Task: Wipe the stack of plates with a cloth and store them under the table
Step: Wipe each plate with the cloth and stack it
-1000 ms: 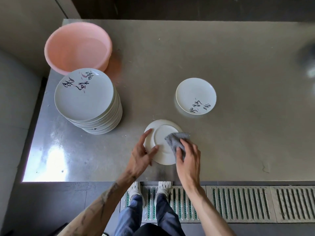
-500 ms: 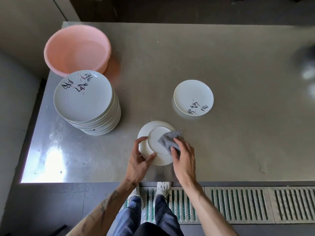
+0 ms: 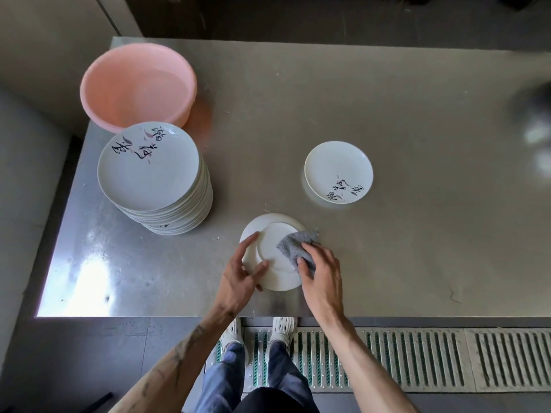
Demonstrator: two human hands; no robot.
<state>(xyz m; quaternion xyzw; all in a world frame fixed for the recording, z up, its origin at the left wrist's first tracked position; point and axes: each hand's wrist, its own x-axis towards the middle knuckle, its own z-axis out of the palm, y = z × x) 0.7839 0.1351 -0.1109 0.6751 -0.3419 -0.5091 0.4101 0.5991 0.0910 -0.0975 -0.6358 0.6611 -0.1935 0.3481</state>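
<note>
A white plate [image 3: 275,245] lies upside down on the steel table [image 3: 387,114] near its front edge. My left hand [image 3: 241,278] grips the plate's left rim, thumb on top. A grey cloth [image 3: 293,244] is pressed on the plate's right side by my right hand [image 3: 320,272], whose fingers curl over it. A tall stack of white plates [image 3: 152,174] with black writing stands at the left. A single plate [image 3: 338,171] sits face up to the right of the middle.
A pink plastic basin [image 3: 137,84] stands at the table's back left corner, touching the stack's far side. A blurred dark object [image 3: 533,114] sits at the right edge. Below the front edge are a floor drain grating [image 3: 417,359] and my feet.
The cloth has shifted slightly across the upturned plate under my right hand. My left hand has kept its hold on the rim. The other plates have not moved.
</note>
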